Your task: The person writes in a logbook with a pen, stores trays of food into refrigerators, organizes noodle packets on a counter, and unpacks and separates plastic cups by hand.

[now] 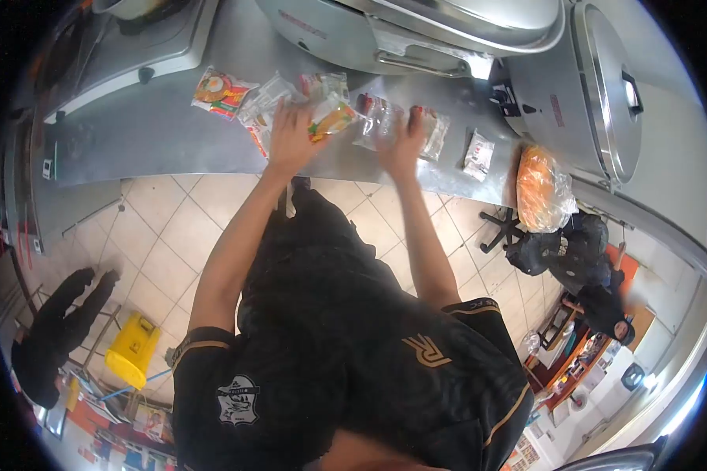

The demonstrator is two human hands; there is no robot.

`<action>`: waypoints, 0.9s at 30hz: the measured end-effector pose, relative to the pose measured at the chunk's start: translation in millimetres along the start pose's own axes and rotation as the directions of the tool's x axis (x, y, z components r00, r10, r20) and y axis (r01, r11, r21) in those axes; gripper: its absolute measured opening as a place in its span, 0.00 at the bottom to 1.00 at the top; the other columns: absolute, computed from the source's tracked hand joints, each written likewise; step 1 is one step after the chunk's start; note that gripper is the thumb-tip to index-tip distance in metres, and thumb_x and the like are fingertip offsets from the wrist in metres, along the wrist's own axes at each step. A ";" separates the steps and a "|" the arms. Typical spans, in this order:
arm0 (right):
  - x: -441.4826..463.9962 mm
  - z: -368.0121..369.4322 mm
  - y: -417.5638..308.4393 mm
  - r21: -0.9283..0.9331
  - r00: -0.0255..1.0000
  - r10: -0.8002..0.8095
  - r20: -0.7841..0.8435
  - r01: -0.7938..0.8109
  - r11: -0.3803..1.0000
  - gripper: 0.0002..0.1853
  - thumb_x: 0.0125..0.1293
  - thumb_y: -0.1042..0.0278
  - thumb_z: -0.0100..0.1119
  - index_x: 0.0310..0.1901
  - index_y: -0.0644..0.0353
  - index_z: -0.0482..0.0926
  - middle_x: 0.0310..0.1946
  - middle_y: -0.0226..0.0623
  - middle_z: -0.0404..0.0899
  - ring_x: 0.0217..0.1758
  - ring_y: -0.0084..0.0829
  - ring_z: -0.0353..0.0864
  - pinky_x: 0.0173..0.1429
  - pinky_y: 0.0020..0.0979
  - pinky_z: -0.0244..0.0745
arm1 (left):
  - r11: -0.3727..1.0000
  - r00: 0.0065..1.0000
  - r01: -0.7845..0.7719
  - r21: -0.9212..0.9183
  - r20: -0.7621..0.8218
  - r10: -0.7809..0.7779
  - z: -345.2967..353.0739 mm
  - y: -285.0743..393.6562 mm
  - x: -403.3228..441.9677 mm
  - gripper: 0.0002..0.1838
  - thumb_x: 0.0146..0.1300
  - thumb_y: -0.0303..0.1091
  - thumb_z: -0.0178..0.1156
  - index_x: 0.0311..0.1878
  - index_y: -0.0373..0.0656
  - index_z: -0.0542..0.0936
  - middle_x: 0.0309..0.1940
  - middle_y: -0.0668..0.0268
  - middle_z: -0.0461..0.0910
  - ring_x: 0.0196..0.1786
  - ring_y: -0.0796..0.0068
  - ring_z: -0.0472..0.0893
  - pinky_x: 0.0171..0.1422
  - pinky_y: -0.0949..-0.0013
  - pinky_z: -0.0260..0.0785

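Several small plastic packets lie in a row on the steel counter (161, 149). My left hand (292, 141) rests over the packets on the left, beside a yellow and green packet (332, 118); its fingertips are blurred among the wrappers. A red and orange noodle packet (221, 91) lies further left. My right hand (401, 145) is between a clear packet (377, 122) and a pale packet (434, 133), touching them. Whether either hand grips anything is unclear. To the right, a small white packet (478, 155) lies apart.
Large steel cookers (330, 39) stand along the counter's back, another (562, 86) at the right. A bagged orange item (536, 188) sits at the right edge. A yellow bucket (133, 349) is on the floor. One person (51, 337) is at left, another (605, 306) at right.
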State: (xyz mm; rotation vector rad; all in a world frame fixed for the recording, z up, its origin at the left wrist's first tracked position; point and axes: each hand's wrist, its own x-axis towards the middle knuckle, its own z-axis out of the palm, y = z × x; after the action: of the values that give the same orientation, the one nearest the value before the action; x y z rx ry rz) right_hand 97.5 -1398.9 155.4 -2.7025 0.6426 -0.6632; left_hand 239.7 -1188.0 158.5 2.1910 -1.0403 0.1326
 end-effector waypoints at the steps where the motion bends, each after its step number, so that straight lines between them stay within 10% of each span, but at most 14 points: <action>1: -3.4 -3.6 -29.7 0.012 0.998 -0.058 0.022 0.058 0.998 0.35 0.50 0.60 0.72 0.63 0.53 0.74 0.69 0.63 0.59 0.72 0.60 0.58 0.71 0.56 0.58 | 0.999 1.000 -0.005 -0.035 -0.023 0.004 1.2 -2.5 0.1 0.34 0.44 0.43 0.77 0.51 0.38 0.71 0.45 0.54 0.76 0.56 0.51 0.75 0.78 0.42 0.50; 10: 12.4 -33.3 -33.8 -0.146 0.998 0.013 -0.060 -0.021 0.989 0.40 0.48 0.61 0.72 0.67 0.45 0.71 0.69 0.54 0.60 0.70 0.58 0.59 0.70 0.54 0.57 | 0.968 0.972 0.203 -0.145 -0.086 -0.217 -18.0 18.5 -6.6 0.41 0.47 0.49 0.78 0.54 0.32 0.69 0.48 0.48 0.74 0.57 0.43 0.73 0.65 0.45 0.64; 15: -3.2 -24.9 23.3 -0.384 0.886 0.461 0.047 -0.410 0.827 0.40 0.57 0.45 0.67 0.71 0.48 0.66 0.72 0.52 0.57 0.74 0.61 0.55 0.74 0.58 0.51 | 0.742 0.870 0.487 -0.461 0.183 -0.458 -19.3 67.8 2.4 0.41 0.48 0.50 0.78 0.54 0.31 0.69 0.48 0.48 0.75 0.53 0.53 0.78 0.55 0.56 0.70; 18: 1.8 -44.9 11.5 -0.292 0.941 0.284 -0.185 -0.328 0.898 0.38 0.64 0.50 0.64 0.73 0.51 0.61 0.72 0.51 0.56 0.73 0.57 0.57 0.75 0.56 0.51 | 0.624 0.857 0.484 -0.613 0.188 -0.480 6.7 85.5 8.6 0.40 0.52 0.53 0.76 0.54 0.31 0.69 0.45 0.50 0.78 0.47 0.59 0.81 0.51 0.61 0.73; 21: -1.8 -59.4 -21.6 0.517 0.963 0.226 0.149 -0.271 0.812 0.34 0.70 0.58 0.58 0.74 0.54 0.57 0.69 0.53 0.61 0.70 0.50 0.66 0.72 0.50 0.61 | 0.506 0.749 0.648 -0.568 0.359 -0.556 5.2 110.1 22.5 0.38 0.54 0.50 0.74 0.57 0.33 0.67 0.47 0.48 0.78 0.46 0.56 0.82 0.50 0.62 0.74; 24: -13.6 -26.8 -37.8 0.728 0.931 0.260 0.258 -0.364 0.581 0.33 0.72 0.62 0.55 0.74 0.59 0.55 0.67 0.54 0.65 0.67 0.46 0.71 0.66 0.43 0.68 | 0.608 0.759 0.645 -0.463 0.479 -0.440 24.0 96.7 17.6 0.46 0.52 0.51 0.75 0.65 0.34 0.63 0.56 0.42 0.74 0.58 0.49 0.77 0.61 0.53 0.69; 27: 7.7 -23.0 -46.2 0.785 0.839 0.377 0.393 -0.520 0.337 0.43 0.68 0.59 0.61 0.76 0.66 0.49 0.68 0.55 0.66 0.72 0.49 0.65 0.68 0.46 0.65 | 0.975 0.944 0.221 -0.029 0.258 -0.207 12.2 61.6 14.8 0.53 0.48 0.59 0.73 0.71 0.38 0.63 0.61 0.41 0.70 0.68 0.43 0.67 0.72 0.40 0.53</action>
State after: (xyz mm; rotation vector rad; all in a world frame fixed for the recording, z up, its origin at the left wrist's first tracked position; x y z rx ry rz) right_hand 108.5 -1366.7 194.9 -1.4564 0.7051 -0.4387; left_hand 203.3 -1232.1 188.6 2.2927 -0.9185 -0.2812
